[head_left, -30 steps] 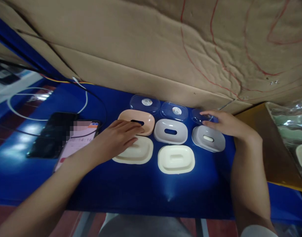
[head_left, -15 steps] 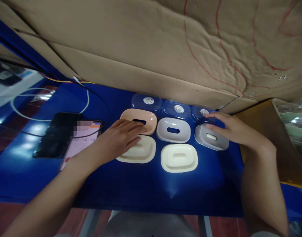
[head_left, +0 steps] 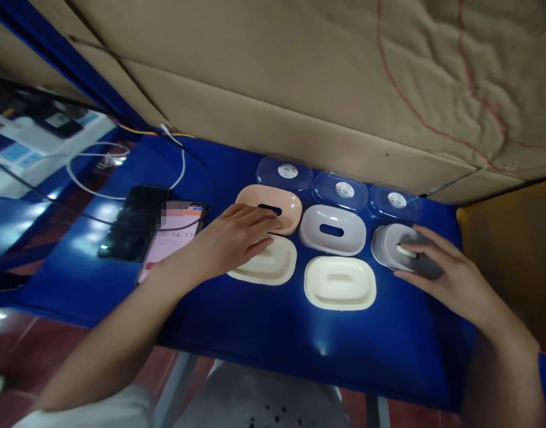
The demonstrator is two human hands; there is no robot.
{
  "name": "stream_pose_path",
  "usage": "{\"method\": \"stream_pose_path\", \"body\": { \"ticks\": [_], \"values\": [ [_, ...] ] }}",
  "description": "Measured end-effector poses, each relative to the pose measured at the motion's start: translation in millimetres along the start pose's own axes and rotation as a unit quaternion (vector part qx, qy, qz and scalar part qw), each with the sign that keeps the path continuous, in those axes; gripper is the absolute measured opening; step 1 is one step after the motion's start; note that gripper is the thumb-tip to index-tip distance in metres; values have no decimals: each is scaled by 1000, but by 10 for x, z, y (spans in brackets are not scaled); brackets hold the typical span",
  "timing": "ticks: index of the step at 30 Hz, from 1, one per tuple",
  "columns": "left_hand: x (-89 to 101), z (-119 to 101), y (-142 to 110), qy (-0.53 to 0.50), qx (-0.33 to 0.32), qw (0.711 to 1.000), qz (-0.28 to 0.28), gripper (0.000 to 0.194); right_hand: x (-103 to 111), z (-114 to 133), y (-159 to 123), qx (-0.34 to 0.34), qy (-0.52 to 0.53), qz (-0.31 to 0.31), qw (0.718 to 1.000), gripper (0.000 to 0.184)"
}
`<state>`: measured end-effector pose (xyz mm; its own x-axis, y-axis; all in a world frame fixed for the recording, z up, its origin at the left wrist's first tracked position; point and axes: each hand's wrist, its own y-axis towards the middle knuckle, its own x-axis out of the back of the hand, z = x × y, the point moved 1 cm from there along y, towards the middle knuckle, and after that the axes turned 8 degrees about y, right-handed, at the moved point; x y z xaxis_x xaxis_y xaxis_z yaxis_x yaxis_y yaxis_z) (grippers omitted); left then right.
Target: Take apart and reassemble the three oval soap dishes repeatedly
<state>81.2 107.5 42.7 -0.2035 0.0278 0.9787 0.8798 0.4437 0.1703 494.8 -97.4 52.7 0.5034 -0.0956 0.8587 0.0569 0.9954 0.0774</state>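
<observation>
My left hand rests with outstretched fingers over a peach soap dish and a cream tray with a raised middle. Its fingertips lie by the dish's dark slot. At the right, my right hand spans a grey soap dish, thumb at the near side and fingers over the top and far side. A pale raised piece shows through that dish's slot. Between the hands sit a pale lilac soap dish and a second cream tray.
Three clear lids with round stickers, one a clear lid, line the back against a cardboard wall. A black phone and a lit phone lie left, by a white cable. A cardboard box stands right.
My right hand has come down and toward me, from above the far side of the grey soap dish to around it. My left hand stays in place. The camera view has turned left.
</observation>
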Motion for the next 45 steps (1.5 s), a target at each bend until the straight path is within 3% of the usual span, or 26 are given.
{"method": "stream_pose_path", "body": {
  "ticks": [4, 6, 8, 11, 13, 18, 27, 32, 36, 38, 42, 45],
  "values": [
    [-13, 10, -3, -5, -9, 1000, -13, 29, 227, 15, -190, -60, 32, 88, 994, 40],
    [-24, 18, -7, -1, -17, 1000, -19, 30, 321, 30, -237, -64, 42, 85, 993, 43],
    [-37, 27, -11, 6, -22, 999, -24, 31, 350, 52, -201, -45, 33, 11, 998, 48],
    [-52, 33, -9, 0, -20, 999, -30, 33, 251, 82, -32, 6, -35, -159, 987, 52],
    [-57, 30, -2, -10, -17, 999, -29, 33, 125, 85, 103, 36, -78, -194, 977, 52],
    [-60, 25, 10, -21, -11, 999, -27, 34, -68, 53, 292, 20, -79, -111, 990, 48],
    [-71, 52, -10, -32, -7, 999, -14, 33, -102, 134, 182, 40, -36, 19, 998, 44],
    [-74, 59, -20, -10, -20, 1000, -16, 33, -102, 205, 147, 47, -37, 20, 998, 39],
    [-52, 89, -16, 4, -24, 999, -27, 33, 86, 365, 33, 37, -39, -4, 999, 31],
    [-22, 67, -5, 13, -24, 999, -36, 33, 165, 476, -55, 23, -27, 19, 999, 21],
    [40, -243, 7, 26, -58, 995, -77, 31, 135, 653, -216, 6, 4, 127, 992, 11],
    [13, -661, -11, 20, -160, 985, -58, 30, 15, 671, -306, -8, 6, 183, 983, 9]
  ]
}}
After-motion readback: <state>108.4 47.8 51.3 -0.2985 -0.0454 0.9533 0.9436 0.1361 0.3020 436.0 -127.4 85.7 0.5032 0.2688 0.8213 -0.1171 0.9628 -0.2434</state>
